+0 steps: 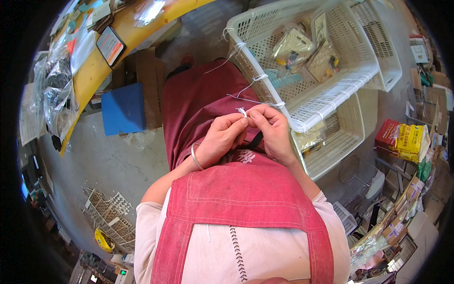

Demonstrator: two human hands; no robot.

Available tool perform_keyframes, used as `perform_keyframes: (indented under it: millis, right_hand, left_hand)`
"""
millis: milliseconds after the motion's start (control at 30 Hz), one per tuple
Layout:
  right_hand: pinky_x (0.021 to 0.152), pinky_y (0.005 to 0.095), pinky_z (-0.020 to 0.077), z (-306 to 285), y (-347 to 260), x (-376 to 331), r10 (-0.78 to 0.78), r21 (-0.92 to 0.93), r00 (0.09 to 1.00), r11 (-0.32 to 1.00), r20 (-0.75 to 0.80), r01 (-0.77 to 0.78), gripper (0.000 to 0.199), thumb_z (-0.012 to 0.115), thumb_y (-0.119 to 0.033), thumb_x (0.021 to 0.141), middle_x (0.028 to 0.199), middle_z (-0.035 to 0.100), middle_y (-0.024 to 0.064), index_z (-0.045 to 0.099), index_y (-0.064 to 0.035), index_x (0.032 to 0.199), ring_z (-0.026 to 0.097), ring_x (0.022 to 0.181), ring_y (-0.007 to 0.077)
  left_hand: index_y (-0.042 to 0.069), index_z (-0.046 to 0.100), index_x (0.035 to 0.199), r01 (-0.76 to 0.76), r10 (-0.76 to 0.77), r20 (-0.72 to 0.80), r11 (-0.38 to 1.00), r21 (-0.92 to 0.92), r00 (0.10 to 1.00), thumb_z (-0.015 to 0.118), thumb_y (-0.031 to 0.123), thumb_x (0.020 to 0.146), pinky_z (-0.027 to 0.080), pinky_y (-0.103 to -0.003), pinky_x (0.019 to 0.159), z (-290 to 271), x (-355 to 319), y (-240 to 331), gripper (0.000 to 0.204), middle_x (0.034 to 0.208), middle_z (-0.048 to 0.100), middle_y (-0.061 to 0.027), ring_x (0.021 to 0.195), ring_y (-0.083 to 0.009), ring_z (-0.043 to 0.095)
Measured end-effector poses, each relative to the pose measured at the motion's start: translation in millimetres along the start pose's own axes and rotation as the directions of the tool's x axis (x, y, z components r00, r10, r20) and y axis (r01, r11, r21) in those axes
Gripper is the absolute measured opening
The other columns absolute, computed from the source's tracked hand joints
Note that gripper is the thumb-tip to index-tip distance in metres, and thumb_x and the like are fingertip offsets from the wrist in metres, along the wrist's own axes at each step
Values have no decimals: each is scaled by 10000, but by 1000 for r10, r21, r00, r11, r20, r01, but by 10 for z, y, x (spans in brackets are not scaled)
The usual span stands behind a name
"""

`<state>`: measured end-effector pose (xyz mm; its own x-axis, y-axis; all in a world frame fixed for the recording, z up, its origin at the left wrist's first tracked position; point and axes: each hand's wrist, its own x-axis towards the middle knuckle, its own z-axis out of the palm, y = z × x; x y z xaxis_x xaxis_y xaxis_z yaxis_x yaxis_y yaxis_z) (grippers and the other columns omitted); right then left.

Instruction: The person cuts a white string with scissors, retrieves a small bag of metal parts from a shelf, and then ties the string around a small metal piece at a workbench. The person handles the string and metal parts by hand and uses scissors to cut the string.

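Observation:
In front of my red apron (241,189), my two hands meet at the fingertips. My left hand (222,136), with a bangle on its wrist, is closed in a pinch on a short white string (242,112) whose knotted-looking end pokes up. Thumb and forefinger of my right hand (270,128) pinch at the same string; the exact grip is partly hidden by the fingers. Just beyond my right hand stands a white perforated plastic crate (269,87), with white strings (246,89) tied along its rim and loose ends hanging toward me.
Inside the crate lie clear bags of small parts (293,47). Below it is another white crate (343,137). A yellow-edged table (87,90) curves along the left, near a blue box (123,109). A red and yellow sack (402,139) stands at right.

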<state>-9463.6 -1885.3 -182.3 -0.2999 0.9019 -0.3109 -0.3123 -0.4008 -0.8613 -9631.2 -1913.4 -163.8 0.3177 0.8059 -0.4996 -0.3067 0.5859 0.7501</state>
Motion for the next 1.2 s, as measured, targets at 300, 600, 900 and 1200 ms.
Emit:
perform_keyframes:
  millis: [300, 600, 900, 1200]
  right_hand:
    - [758, 218, 476, -9, 28, 7, -13, -13, 1000, 1000, -12, 13, 53, 642, -53, 967, 901, 628, -11, 647, -1, 964, 566, 835, 49]
    - [758, 219, 486, -20, 41, 10, 29, -44, 1000, 999, -3, -29, 56, 646, -43, 962, 905, 651, 8, 651, 8, 984, 588, 836, 60]
    - [808, 236, 504, 0, 93, 14, 3, 168, 997, 986, -74, 9, 71, 637, -30, 966, 943, 687, 39, 676, 8, 1012, 623, 858, 88]
    - [803, 230, 493, 41, 73, 2, 122, 143, 991, 983, -47, -114, 83, 647, -38, 961, 939, 681, 25, 681, 16, 1013, 609, 859, 79]
  left_hand:
    - [57, 652, 1024, 27, -27, 1, 998, 61, 1000, 523, 238, 1056, 341, -186, 509, -6, -3, 4, 224, 673, 523, 56, 568, -17, 429]
    - [39, 651, 1005, 29, -29, -4, 995, 96, 1000, 523, 206, 1049, 355, -200, 516, -20, -4, -11, 215, 686, 527, 49, 584, -26, 440]
    - [52, 595, 1081, -69, 53, -110, 986, -150, 993, 567, 200, 1036, 286, -191, 481, -2, 30, -18, 156, 722, 509, 57, 565, -17, 396]
    - [47, 580, 1054, -85, 70, -120, 988, -131, 990, 594, 178, 1024, 292, -191, 475, -60, 30, -31, 135, 746, 528, 51, 559, -14, 404]
